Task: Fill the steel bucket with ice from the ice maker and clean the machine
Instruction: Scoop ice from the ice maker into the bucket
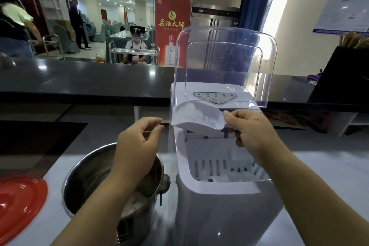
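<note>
The ice maker [223,166] stands white and boxy on the pale tabletop [329,185], right of centre, with its clear lid [229,62] swung up and standing open behind the control panel, so the interior basket [225,168] is exposed; a few pieces of ice lie at its bottom, and the basket looks fairly low, though how much remains is hard to judge. Just to its left, close beside the machine, sits the steel bucket [83,173], upright, with a modest heap of ice [135,203] visible in the bottom, partly hidden by the left forearm, so by my reading the filling is under way but the bucket is far from full. At the far left edge a red lid [20,201] lies on the tabletop, well apart from the machine. The right hand [251,134] pinches the handle end of a white scoop [199,117], thumb on top and fingers curled beneath, holding it level above the open machine with a load of ice inside. The left hand [139,138] hovers above the bucket, fingers loosely curled and half open, grasping nothing. I judge that this load is not yet tipped into the bucket, more scoops are likely needed, and the cleaning of the machine shows no sign of being started: no cloth is in sight
</note>
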{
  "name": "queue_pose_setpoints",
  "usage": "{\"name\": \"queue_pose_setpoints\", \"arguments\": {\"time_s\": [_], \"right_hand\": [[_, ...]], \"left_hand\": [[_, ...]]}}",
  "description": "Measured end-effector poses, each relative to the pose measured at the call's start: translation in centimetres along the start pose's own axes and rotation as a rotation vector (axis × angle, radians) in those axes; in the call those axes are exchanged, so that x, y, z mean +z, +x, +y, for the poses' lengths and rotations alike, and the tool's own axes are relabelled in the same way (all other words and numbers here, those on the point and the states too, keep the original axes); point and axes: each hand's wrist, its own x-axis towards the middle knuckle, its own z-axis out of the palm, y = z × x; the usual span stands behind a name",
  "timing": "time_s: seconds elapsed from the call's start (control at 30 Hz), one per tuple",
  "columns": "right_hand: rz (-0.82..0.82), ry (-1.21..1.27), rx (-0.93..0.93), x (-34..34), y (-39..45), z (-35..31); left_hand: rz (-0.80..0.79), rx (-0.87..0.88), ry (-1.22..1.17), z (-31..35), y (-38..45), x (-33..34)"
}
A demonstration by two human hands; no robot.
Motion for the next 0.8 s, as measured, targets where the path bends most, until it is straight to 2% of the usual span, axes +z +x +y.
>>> {"name": "queue_pose_setpoints", "arguments": {"time_s": [0.27, 0.43, 0.6, 0.8], "right_hand": [[-0.064, -0.107, -0.148, 3.8, -0.8, -2.9], [-0.038, -0.291, -0.317, 6.2, -1.0, -3.1], [-0.031, -0.461, -0.440, 7.6, -1.2, -3.4], [-0.129, -0.670, -0.614, 8.9, -2.1, -3.7]], "left_hand": [[0.060, -0.031, 0.296, -4.4, -0.5, -5.8], [0.003, -0.185, 0.472, -6.9, -0.8, -8.1], [-0.095, -0.355, 0.499, -8.6, -0.8, -8.9], [-0.072, -0.334, 0.410, -8.9, -0.8, -9.1]]}}
